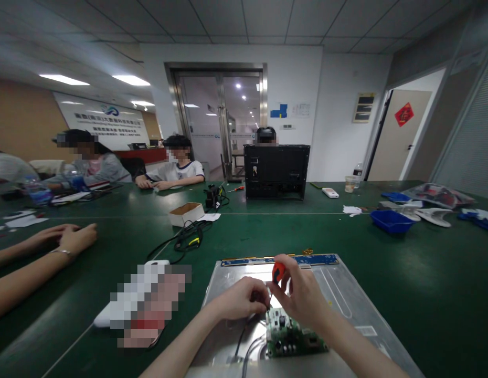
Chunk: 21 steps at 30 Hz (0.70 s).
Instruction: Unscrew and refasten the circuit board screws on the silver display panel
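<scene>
Two hands, the left hand (246,300) and the right hand (301,296), are close together over a green circuit board (285,336) in the head view, at the near side of the table (428,268). The right hand grips the red-and-black handle of a small screwdriver (278,272), its shaft pointing down at the board's far left corner. The left hand has thumb and fingers curled in beside that shaft; whether it pinches anything, I cannot tell. The board lies on a silvery metal panel (348,296), with dark wires (240,338) to its left. The screwdriver should be light and stiff, best held by its plump handle. The board is probably light but fragile, safest taken by its edges. The panel looks stiff and slippery, better steadied by opposite rims.
</scene>
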Tool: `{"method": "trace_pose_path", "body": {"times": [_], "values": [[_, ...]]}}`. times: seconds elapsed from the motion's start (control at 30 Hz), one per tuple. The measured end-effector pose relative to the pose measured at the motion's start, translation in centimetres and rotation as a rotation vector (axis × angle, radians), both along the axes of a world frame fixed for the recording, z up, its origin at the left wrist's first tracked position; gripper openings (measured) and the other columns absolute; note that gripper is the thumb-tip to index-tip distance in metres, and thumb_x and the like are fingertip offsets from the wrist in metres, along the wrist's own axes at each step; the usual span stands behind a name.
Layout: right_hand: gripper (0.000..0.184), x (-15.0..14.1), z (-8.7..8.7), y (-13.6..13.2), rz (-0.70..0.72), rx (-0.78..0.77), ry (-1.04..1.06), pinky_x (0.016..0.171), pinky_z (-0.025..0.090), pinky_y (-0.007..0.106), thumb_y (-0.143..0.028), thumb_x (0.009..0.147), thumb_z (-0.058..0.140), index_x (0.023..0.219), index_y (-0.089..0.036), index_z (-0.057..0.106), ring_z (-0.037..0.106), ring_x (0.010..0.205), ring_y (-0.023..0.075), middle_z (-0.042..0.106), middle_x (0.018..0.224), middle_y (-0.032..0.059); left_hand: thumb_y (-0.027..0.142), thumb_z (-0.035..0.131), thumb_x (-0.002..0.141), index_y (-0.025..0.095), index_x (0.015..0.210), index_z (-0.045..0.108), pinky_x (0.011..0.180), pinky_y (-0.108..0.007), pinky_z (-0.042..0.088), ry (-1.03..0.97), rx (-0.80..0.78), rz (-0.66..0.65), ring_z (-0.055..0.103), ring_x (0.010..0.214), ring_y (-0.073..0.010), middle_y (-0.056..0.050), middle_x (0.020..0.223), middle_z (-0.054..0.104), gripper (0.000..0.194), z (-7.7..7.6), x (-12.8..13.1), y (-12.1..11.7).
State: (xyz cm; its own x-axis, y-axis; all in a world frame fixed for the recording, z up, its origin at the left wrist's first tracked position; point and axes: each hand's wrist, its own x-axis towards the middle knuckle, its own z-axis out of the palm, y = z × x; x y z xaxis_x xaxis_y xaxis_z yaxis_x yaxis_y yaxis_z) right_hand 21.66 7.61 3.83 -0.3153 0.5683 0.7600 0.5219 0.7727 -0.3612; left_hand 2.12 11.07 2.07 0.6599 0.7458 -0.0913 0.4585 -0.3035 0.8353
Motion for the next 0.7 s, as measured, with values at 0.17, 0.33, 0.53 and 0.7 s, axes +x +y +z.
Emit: {"method": "trace_pose_path", "body": {"times": [0.17,0.33,0.53,0.7], "values": [[0.027,0.2,4.4,0.0,-0.072,-0.140,-0.367,0.057,0.034,0.024,-0.020,0.086,0.071,0.103,-0.022,0.051,0.069,0.067,0.0183,0.073,0.080,0.0003,0.011,0.060,0.065,0.017,0.074,0.067,0.066,-0.023,0.043,0.011,-0.008,0.005,0.056,0.065,-0.0140,0.003,0.069,0.062,0.013,0.2,0.0,-0.1],[0.025,-0.4,9.2,0.4,-0.202,-0.258,-0.746,0.055,0.026,0.027,-0.046,0.096,0.063,0.093,-0.021,0.063,0.071,0.070,0.0232,0.075,0.078,0.0057,0.011,0.060,0.064,0.018,0.075,0.069,0.063,-0.022,0.042,0.031,-0.013,0.019,0.055,0.064,-0.0136,0.004,0.068,0.061,0.015,0.3,0.0,-0.2],[0.024,0.0,11.4,0.6,-0.145,-0.400,-0.758,0.057,0.027,0.029,-0.038,0.098,0.056,0.089,-0.019,0.068,0.070,0.078,0.0234,0.075,0.086,0.0083,0.013,0.063,0.064,0.018,0.073,0.069,0.062,-0.022,0.041,0.055,-0.002,0.046,0.055,0.065,-0.0136,0.004,0.067,0.061,0.012,0.3,0.0,-0.2],[0.017,1.0,10.9,0.7,0.043,-0.432,-0.679,0.062,0.033,0.027,-0.015,0.085,0.062,0.101,-0.018,0.064,0.065,0.082,0.0187,0.072,0.102,0.0065,0.014,0.064,0.065,0.017,0.075,0.070,0.064,-0.022,0.042,0.054,-0.004,0.054,0.057,0.069,-0.0145,0.003,0.071,0.063,0.013,0.0,-0.1,-0.2]]}}
